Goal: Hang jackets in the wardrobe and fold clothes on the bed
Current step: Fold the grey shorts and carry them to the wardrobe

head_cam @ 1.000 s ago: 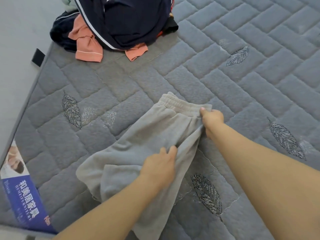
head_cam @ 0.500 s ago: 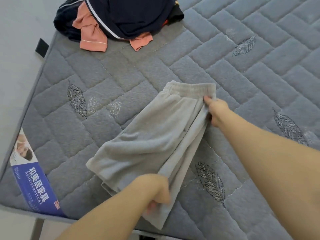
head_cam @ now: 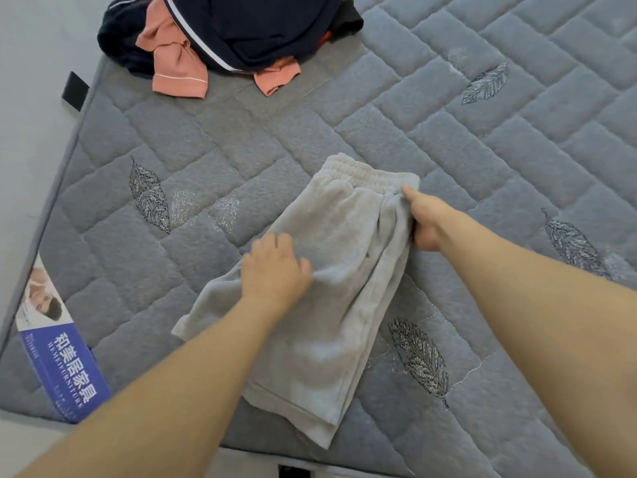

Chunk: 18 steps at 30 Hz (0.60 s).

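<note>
Grey shorts flat on quilted mattress; left hand rests on fabric, fingers loosely curled; right hand pinches edge below waistband

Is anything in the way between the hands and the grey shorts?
No. The left hand lies right on the grey shorts, and the right hand grips their edge near the waistband. Nothing sits between them.
</note>
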### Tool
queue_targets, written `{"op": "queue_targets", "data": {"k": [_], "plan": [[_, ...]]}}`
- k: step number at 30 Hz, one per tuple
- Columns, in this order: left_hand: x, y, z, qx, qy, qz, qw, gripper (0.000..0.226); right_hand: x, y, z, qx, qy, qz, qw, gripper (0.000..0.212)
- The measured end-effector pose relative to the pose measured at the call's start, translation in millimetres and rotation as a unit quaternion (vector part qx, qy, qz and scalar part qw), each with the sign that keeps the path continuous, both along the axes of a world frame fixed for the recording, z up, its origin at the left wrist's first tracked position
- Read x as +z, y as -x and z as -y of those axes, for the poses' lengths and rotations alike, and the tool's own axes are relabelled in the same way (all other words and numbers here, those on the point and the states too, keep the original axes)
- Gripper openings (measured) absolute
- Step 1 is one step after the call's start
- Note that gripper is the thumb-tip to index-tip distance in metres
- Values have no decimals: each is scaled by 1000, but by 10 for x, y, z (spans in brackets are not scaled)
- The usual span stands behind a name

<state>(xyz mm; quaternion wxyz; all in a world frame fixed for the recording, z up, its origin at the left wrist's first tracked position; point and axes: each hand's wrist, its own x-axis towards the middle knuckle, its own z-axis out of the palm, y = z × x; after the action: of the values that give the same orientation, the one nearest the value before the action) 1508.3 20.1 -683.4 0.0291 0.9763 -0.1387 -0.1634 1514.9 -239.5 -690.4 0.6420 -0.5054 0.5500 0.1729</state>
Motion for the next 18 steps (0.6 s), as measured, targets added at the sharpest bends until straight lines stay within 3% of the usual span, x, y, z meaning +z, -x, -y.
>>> {"op": "queue_targets", "data": {"k": [3,5,8,12,15,18], "plan": [[-147,-373,-44,144,15,-104,984,62,-30,-95,-14,-47,46,5,998,50],[-251,-542,-18,195,9,-159,968,67,-49,-164,-37,-63,71,15,995,46],[-343,-786,116,177,25,-160,971,39,-91,-279,7,-55,96,24,994,39],[-235,-1247,408,202,223,-72,951,9,-6,-559,272,-82,119,85,986,33],[-123,-1506,682,185,303,-6,935,14,136,-792,514,-96,145,175,969,17],[-141,-1581,765,196,248,-52,947,39,154,-757,489,-66,121,150,979,12]]}}
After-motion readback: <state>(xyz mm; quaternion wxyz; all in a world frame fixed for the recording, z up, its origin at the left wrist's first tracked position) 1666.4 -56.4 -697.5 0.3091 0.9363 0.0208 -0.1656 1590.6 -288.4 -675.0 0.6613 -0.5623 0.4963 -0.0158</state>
